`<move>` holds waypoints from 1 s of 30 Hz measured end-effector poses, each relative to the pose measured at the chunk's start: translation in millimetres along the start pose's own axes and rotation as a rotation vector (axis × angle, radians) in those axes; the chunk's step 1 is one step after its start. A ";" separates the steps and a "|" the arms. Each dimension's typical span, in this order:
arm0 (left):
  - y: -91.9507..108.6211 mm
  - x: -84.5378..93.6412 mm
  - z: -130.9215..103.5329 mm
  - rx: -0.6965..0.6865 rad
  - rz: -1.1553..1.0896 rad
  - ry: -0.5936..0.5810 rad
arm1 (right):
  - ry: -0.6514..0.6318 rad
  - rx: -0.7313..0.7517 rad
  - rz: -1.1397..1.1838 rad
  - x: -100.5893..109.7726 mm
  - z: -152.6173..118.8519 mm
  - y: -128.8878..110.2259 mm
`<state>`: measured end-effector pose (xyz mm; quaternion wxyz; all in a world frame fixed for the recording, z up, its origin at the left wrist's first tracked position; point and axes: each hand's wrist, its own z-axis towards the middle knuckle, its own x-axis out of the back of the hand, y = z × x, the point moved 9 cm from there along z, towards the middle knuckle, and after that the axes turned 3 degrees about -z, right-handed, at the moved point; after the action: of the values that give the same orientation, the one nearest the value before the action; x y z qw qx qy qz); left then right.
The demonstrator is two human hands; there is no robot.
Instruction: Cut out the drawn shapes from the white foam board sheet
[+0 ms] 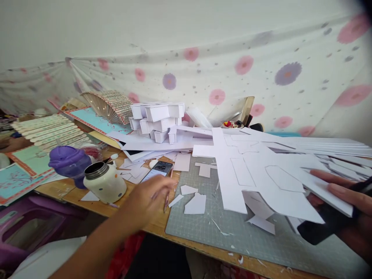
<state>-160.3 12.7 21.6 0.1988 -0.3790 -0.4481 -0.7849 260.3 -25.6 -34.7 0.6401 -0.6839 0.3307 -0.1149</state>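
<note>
My left hand [155, 193] hangs over the wooden table edge beside a phone [159, 169], fingers bent down and blurred. A thin pen-like stick [166, 203] is just below its fingertips; whether they touch it is unclear. At the right, my right hand [347, 195] has its fingers round a thick white strip [328, 191]. A black object [314, 231] lies under that hand, its grip on it unclear. Between the hands, a large cut white sheet [247, 166] with drawn outlines lies over the grey cutting mat [200, 228]. Small white offcuts [195, 204] lie left of it.
A white block model [158, 118] stands at the back on white sheets. To the left are a purple-lidded cup [69, 162], an open cream jar [106, 184] and slatted stick pieces [50, 131]. A small bowl [232, 124] sits behind the sheet. A purple stool [31, 224] is below left.
</note>
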 end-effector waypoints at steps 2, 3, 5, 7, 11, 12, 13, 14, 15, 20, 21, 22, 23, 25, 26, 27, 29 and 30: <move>-37.2 29.8 3.6 0.047 0.272 0.015 | 0.015 0.028 -0.023 4.4 3.3 1.0; -53.2 37.9 6.1 0.066 0.366 -0.009 | 0.021 0.033 -0.031 4.8 3.7 2.1; -76.0 39.8 10.8 0.068 0.467 -0.117 | 0.022 0.021 -0.040 2.1 3.0 5.2; -87.8 34.4 14.6 0.058 0.498 -0.197 | 0.015 0.004 -0.054 -2.0 1.2 7.6; -97.6 24.6 19.9 0.083 0.504 -0.232 | 0.017 0.024 -0.081 -5.1 -2.9 5.0; -99.2 23.0 20.5 0.091 0.506 -0.234 | 0.012 0.024 -0.078 -5.5 -3.8 4.7; -100.6 21.8 21.0 0.097 0.507 -0.237 | 0.002 0.020 -0.070 -6.1 -4.6 4.9; -102.0 21.1 21.3 0.102 0.508 -0.239 | -0.007 0.012 -0.060 -6.8 -5.3 5.5; -103.3 20.4 21.6 0.106 0.508 -0.243 | -0.015 0.001 -0.053 -7.2 -5.8 6.4; -107.3 18.2 23.9 0.119 0.498 -0.262 | 0.019 0.005 -0.064 -4.5 -6.9 5.0; -106.6 18.6 24.8 0.115 0.494 -0.264 | 0.024 0.003 -0.062 -4.4 -7.3 4.7; -105.2 19.6 25.6 0.108 0.490 -0.267 | 0.029 -0.005 -0.059 -4.4 -7.8 4.7; -102.7 22.1 26.6 0.098 0.484 -0.264 | 0.033 -0.016 -0.053 -4.6 -8.4 4.9; -94.5 32.1 28.2 0.086 0.477 -0.227 | 0.041 -0.026 -0.038 -4.8 -9.6 4.5; -88.4 39.2 28.6 0.087 0.481 -0.191 | 0.038 -0.026 -0.028 -5.6 -10.0 3.8; -80.3 46.7 28.8 0.091 0.486 -0.139 | 0.030 -0.022 -0.016 -6.9 -10.5 2.7; -56.7 56.6 28.0 0.087 0.472 -0.011 | 0.023 0.000 0.010 -9.5 -11.4 -1.0; -41.3 55.6 27.3 0.072 0.431 0.051 | 0.031 0.008 0.021 -10.3 -12.1 -2.7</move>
<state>-211.1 59.0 50.3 0.3866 -0.4385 -0.3793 -0.7172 246.3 -29.2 -27.5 0.6387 -0.6760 0.3472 -0.1202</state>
